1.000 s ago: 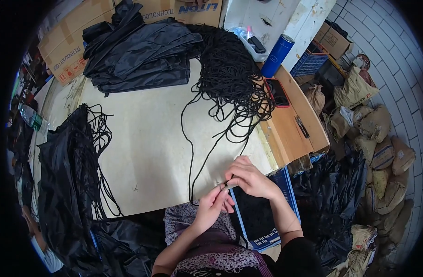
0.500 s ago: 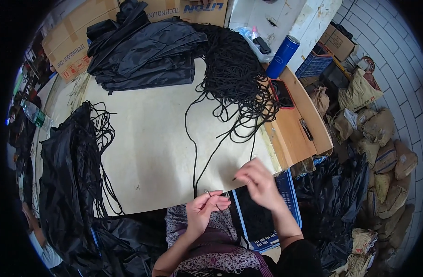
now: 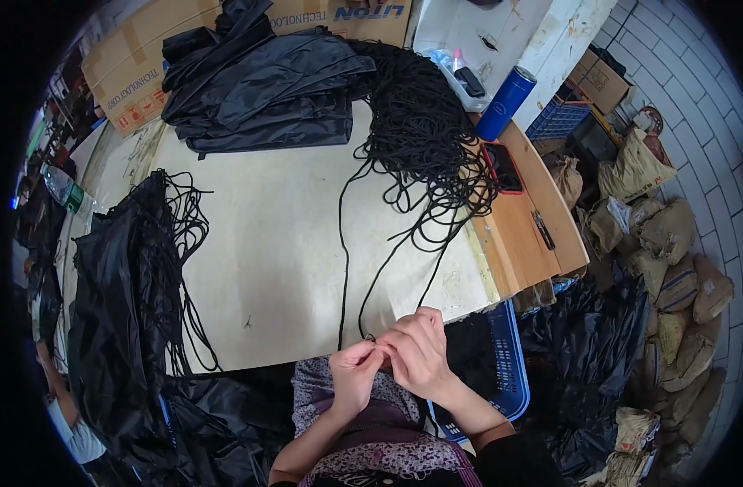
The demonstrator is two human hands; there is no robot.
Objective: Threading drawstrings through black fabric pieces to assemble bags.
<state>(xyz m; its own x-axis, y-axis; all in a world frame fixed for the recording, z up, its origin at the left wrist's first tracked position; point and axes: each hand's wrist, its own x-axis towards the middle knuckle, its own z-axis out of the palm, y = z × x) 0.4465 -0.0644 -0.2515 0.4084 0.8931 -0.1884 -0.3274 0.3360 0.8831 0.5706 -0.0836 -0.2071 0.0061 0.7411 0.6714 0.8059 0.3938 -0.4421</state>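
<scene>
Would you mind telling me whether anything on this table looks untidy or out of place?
The pile of black cord sprawls in loose loops toward the red-cased phone at the table's right edge. Nothing looks spilled or damaged.

Both forearms are brought in from the lower edge. The left hand point(image 3: 354, 375) and right hand point(image 3: 418, 351) are held together, fingertips pinched and touching, fingers curled inward.

Bare forearms, purple floral-patterned garment beneath

Pale worktable point(image 3: 290, 268), grey brick floor point(image 3: 696, 105)
</scene>
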